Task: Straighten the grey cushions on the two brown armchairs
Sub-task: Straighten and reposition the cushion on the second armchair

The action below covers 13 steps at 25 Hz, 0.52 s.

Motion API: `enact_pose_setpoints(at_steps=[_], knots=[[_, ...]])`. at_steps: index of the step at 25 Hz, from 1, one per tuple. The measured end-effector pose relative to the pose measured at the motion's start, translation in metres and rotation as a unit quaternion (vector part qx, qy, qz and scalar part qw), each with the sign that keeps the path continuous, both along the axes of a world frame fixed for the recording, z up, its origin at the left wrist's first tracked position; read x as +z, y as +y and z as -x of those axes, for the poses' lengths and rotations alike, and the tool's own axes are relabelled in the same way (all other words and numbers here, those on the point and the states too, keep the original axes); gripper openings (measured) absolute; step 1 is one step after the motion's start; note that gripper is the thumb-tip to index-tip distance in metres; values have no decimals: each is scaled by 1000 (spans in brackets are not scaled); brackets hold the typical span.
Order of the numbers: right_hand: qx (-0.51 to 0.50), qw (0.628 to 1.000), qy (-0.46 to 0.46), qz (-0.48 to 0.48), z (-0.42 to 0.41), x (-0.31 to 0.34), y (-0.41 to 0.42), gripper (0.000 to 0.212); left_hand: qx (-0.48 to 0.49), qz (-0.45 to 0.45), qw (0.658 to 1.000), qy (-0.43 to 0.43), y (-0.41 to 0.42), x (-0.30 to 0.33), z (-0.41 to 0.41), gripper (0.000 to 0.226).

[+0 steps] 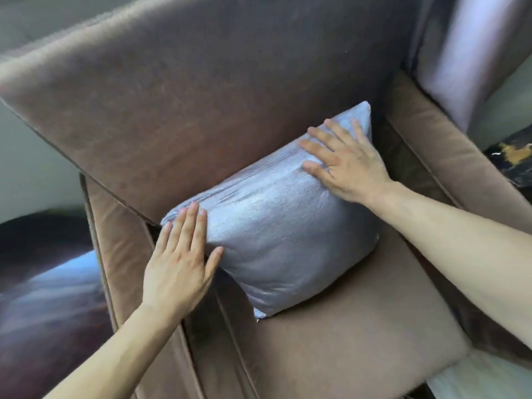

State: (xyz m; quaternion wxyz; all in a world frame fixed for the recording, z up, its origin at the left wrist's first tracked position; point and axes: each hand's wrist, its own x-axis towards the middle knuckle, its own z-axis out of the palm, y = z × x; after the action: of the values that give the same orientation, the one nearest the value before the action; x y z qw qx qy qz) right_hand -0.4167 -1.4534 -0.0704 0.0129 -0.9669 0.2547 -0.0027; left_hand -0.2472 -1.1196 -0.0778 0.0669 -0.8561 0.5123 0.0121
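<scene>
A shiny grey cushion [276, 226] leans against the backrest of a brown armchair [172, 110], standing on the seat, its zip seam along the top edge. My left hand [180, 260] lies flat with fingers together against the cushion's left end. My right hand [342, 162] rests flat, fingers spread, on the cushion's upper right corner. Neither hand grips the fabric. Only one armchair shows in view.
The chair's left armrest [121, 254] and right armrest [449, 156] flank the seat [345, 341]. A lilac curtain [475, 53] hangs at the upper right. A dark glossy surface [43, 283] sits left of the chair, and a dark patterned object [512, 156] lies at the right edge.
</scene>
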Motion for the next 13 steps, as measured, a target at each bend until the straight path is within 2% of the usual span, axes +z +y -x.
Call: enact_pose_setpoints(at_steps=[2, 4, 7, 9, 10, 13], knots=[[-133, 989, -35, -45, 4, 6, -8, 54, 74, -6, 997, 25, 6, 0, -5, 85], [-205, 972, -57, -104, -4, 8, -3, 48, 130, -16, 990, 58, 3, 5, -4, 89], [-225, 963, -29, -143, -7, 19, -1, 47, 151, -7, 982, 112, -6, 16, -4, 84], [-233, 961, -5, -151, -8, 31, 0, 50, 150, -15, 983, 102, -10, 31, -8, 77], [-246, 958, 7, -150, -8, 40, 3, 53, 166, -27, 981, 94, -11, 44, -10, 74], [-298, 936, 57, -178, -3, 72, 33, 62, 247, -78, 955, 146, 2, 81, -2, 66]])
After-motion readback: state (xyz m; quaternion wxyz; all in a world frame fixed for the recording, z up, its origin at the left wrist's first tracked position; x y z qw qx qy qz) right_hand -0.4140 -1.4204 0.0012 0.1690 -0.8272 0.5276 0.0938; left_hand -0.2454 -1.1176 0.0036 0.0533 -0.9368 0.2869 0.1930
